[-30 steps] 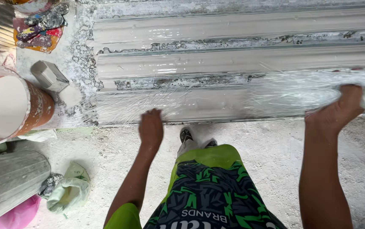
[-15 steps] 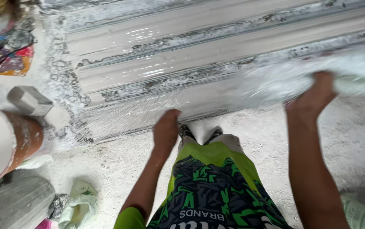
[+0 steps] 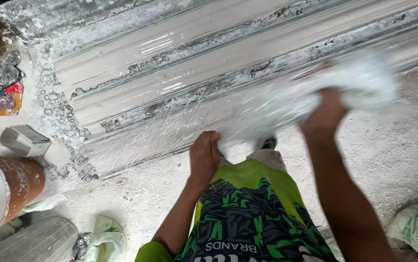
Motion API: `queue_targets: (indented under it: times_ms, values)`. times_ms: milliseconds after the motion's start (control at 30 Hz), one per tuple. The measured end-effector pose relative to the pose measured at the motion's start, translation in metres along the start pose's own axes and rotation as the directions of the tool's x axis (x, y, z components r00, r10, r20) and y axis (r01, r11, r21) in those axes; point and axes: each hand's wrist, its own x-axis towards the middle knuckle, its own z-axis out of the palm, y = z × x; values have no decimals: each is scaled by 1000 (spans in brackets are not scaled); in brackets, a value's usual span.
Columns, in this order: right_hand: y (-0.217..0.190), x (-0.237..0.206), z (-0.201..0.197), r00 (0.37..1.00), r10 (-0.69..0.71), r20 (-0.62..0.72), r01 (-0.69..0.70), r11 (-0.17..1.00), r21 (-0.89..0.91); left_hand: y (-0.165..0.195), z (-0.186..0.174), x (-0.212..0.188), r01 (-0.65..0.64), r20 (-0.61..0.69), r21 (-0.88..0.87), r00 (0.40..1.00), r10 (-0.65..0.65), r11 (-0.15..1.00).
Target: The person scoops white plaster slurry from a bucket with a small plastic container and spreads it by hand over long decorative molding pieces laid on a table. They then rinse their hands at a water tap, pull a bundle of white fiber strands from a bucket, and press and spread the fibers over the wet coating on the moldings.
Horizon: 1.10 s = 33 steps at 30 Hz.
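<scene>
A long white plaster moulding (image 3: 209,58) with ridged profiles lies across the floor in front of me. A mat of glassy white fibre strands (image 3: 155,131) is spread over its near edge. My left hand (image 3: 204,155) presses on the strands at the moulding's near edge. My right hand (image 3: 326,114) grips a loose white bundle of the same fibre (image 3: 359,85), lifted and blurred above the moulding's right part. My knee in green patterned shorts (image 3: 247,213) is below the hands.
A plaster-smeared orange bucket (image 3: 5,189) stands at the left, with a small grey block (image 3: 22,140) beside it. Crumpled cloth (image 3: 104,237) lies on the dusty floor. A printed sack (image 3: 417,228) sits at the lower right. Coloured rags (image 3: 0,92) lie at the far left.
My right hand has pulled the fibre bundle leftward and upward off the moulding. My left hand has shifted right along the near edge. The view has swung to the right.
</scene>
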Motion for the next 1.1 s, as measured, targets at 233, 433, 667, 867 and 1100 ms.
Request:
queue_targets:
  times_ms: [233, 433, 667, 867, 1100]
  values:
    - [-55, 92, -51, 995, -86, 51, 82, 994, 78, 5, -4, 16, 269, -350, 725, 937, 3, 634]
    - [7, 45, -58, 914, 238, 328, -249, 968, -7, 107, 113, 23, -23, -136, 36, 990, 28, 999]
    - [-7, 249, -152, 978, 90, 191, -114, 986, 118, 105, 106, 41, 218, -260, 497, 961, -95, 840]
    - [-17, 222, -141, 959, 206, 193, -225, 971, 82, 133, 123, 52, 303, -399, 541, 914, -77, 785]
    - [4, 188, -136, 950, 267, 159, -279, 958, 59, 150, 206, 60, -48, -232, -85, 972, 27, 995]
